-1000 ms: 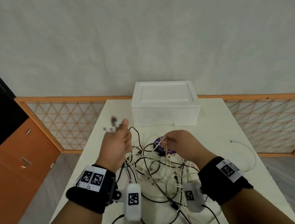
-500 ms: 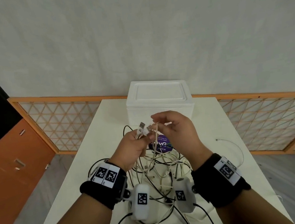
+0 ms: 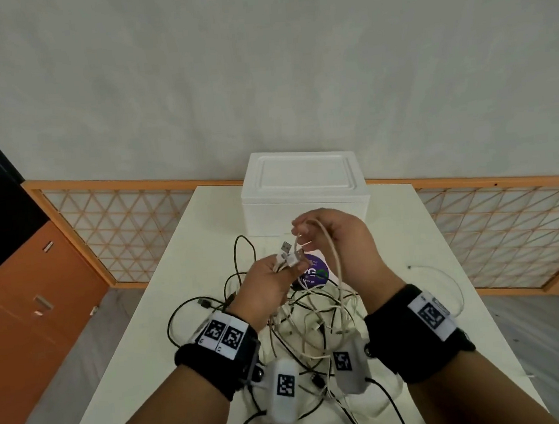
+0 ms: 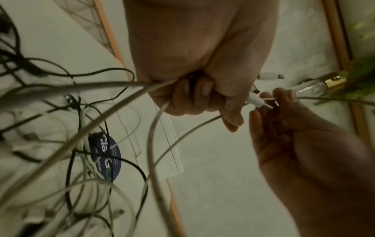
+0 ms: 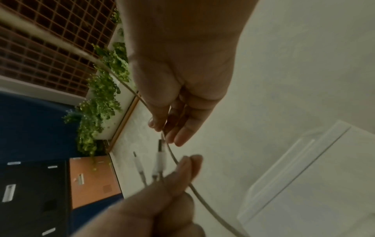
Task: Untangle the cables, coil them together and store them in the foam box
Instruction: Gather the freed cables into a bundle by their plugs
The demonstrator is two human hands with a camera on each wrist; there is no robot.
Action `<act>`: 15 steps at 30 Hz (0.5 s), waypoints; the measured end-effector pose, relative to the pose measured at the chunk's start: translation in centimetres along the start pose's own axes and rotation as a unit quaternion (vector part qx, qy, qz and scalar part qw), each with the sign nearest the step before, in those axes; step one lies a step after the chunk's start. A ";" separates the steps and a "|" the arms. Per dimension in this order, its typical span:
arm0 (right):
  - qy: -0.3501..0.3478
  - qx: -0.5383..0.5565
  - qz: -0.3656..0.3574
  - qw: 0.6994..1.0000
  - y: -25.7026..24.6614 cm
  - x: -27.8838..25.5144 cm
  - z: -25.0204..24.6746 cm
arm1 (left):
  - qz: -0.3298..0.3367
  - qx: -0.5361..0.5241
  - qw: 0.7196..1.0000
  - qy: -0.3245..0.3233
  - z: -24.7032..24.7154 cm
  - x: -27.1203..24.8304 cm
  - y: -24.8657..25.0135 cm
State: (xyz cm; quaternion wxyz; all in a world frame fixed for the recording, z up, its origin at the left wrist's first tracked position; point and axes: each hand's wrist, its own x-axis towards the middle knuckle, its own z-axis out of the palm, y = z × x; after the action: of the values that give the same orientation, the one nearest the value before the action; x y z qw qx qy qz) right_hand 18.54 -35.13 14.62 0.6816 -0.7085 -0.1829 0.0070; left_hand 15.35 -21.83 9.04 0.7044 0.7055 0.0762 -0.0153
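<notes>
A: Since a sec ago we've brought both hands up. Left hand [image 3: 264,290] now grips the white plug ends [image 3: 286,256]; right hand [image 3: 337,237] pinches a cream cable [image 3: 335,261], fingers curled.

B: So we're freeing one lead. Tangle [image 3: 299,314] sits on the white table [image 3: 187,252]; foam box [image 3: 303,190], lid on, behind. Lattice rail, grey wall, orange cabinet.

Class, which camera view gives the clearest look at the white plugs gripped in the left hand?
The head view: both white plugs stick up unblurred from the left hand, above the cable tangle. The right wrist view shows them dim, side by side. The left wrist view shows only one tip past the curled fingers.
</notes>
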 end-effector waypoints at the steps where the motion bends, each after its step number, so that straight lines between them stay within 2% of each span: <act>1: 0.004 -0.013 -0.009 1.000 0.5 0.0 -0.1 | -0.003 -0.017 1.000 0.011 0.3 0.0 0.0; 3: -0.015 -0.106 -0.024 0.994 2.0 -0.3 -0.5 | -0.003 -0.065 0.997 0.028 0.3 0.1 0.4; 4: -0.050 -0.140 -0.006 0.989 2.9 -0.5 -0.9 | 0.004 -0.089 0.995 0.036 0.1 0.2 0.8; 5: -0.101 -0.184 0.020 0.978 3.8 -0.7 -1.3 | 0.014 -0.112 0.993 0.042 -0.1 0.4 1.3; 7: -0.207 -0.293 0.037 0.933 5.2 -1.4 -1.8 | 0.040 -0.161 0.985 0.048 -0.6 0.8 2.1; 8: -0.229 -0.312 0.039 0.921 5.6 -1.7 -1.9 | 0.046 -0.185 0.981 0.048 -0.8 0.9 2.4; 11: -0.224 -0.311 0.048 0.923 6.2 -2.0 -2.2 | 0.048 -0.247 0.968 0.022 -0.8 1.1 2.8; 14: -0.249 -0.421 0.036 0.872 7.2 -1.5 -2.4 | 0.063 -0.303 0.951 -0.020 -0.1 0.8 3.1; 15: -0.256 -0.408 0.050 0.875 7.1 -1.7 -2.4 | 0.063 -0.323 0.944 -0.031 0.1 0.8 3.3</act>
State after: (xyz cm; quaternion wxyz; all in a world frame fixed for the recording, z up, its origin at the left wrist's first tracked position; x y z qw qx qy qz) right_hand 19.37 -37.89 7.56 0.2598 -0.9053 -0.3022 0.1467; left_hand 16.55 -21.84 12.16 0.8962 0.4424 0.0108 0.0326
